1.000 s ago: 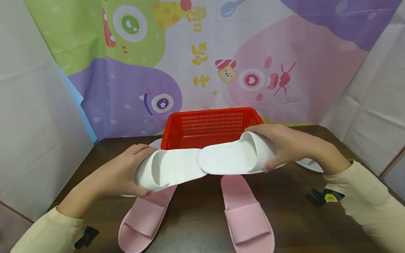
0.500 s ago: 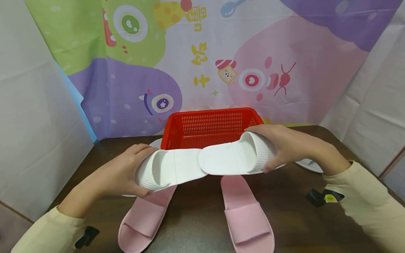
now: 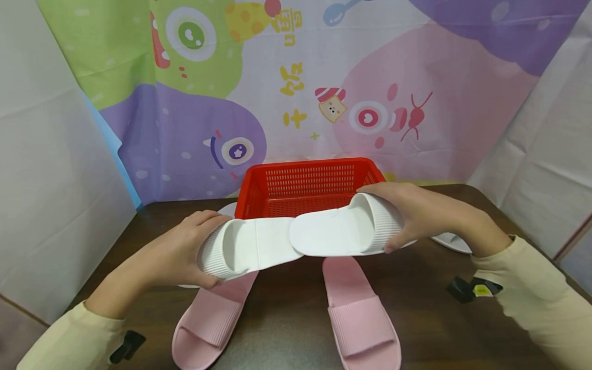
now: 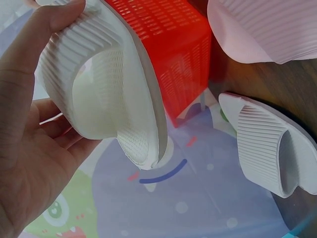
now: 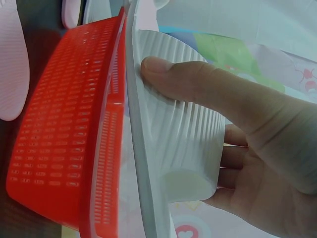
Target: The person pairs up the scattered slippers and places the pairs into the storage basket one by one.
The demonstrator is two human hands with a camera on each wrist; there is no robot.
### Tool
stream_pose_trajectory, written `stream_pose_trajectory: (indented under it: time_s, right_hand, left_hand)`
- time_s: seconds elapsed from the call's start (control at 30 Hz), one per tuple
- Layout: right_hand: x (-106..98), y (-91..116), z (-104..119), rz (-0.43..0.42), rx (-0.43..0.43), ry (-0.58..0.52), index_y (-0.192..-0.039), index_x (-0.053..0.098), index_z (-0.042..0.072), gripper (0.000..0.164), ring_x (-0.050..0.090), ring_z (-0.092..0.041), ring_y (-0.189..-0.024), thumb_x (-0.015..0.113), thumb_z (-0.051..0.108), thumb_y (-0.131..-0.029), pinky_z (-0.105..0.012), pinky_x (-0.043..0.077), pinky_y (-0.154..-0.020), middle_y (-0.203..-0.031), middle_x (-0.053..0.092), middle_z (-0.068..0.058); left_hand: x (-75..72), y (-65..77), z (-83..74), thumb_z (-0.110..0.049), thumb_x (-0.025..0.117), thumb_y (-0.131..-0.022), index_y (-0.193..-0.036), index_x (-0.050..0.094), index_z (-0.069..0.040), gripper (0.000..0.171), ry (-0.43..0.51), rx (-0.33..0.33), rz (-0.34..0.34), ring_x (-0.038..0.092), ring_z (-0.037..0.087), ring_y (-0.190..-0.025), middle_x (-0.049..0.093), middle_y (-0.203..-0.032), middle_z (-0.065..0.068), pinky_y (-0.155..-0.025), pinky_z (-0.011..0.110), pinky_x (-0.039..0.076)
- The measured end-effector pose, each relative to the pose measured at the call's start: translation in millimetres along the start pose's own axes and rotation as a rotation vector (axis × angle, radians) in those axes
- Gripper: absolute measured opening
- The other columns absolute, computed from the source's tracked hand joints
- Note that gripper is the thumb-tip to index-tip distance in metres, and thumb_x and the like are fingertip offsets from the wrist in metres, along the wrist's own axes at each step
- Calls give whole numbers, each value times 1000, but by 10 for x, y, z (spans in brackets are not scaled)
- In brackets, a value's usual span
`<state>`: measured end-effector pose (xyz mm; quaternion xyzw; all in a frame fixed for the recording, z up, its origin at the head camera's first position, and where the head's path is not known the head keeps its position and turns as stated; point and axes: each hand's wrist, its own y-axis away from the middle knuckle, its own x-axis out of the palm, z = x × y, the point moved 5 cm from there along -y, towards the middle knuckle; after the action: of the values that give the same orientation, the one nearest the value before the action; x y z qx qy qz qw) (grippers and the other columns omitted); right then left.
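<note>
Two white slippers are held up heel to heel in front of the red basket (image 3: 305, 180). My left hand (image 3: 182, 252) grips the left white slipper (image 3: 273, 241) round its ribbed strap. My right hand (image 3: 411, 210) holds the right white slipper (image 3: 321, 231) by its strap, thumb on the near side. In the head view the right slipper's heel overlaps the left one's. The left wrist view shows thumb and fingers round the strap (image 4: 81, 54). In the right wrist view the thumb presses on the ribbed strap (image 5: 178, 114), beside the basket wall.
Below the hands, a left pink slipper (image 3: 210, 318) and a right pink slipper (image 3: 363, 324) lie on the dark wooden table (image 3: 287, 329). Another light slipper (image 3: 455, 241) lies partly hidden behind the right forearm. One more light slipper (image 4: 260, 144) shows left of the basket. A cartoon cloth (image 3: 296, 103) hangs behind.
</note>
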<state>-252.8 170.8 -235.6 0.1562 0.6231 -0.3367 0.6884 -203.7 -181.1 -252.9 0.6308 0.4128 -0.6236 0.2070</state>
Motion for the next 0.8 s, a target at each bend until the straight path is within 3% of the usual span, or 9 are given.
stream_pose_trajectory:
  time_s: [0.8]
  right_hand:
    - [15, -15, 20, 12, 4, -13, -134, 49, 6, 90, 55, -16, -102, 91, 28, -57, -36, 53, -83, -122, 61, -4]
  left_hand:
    - [3, -27, -10, -33, 88, -52, -128, 55, -7, 87, -14, 32, -13, 52, 22, -111, 57, -124, 8, -84, 40, 52]
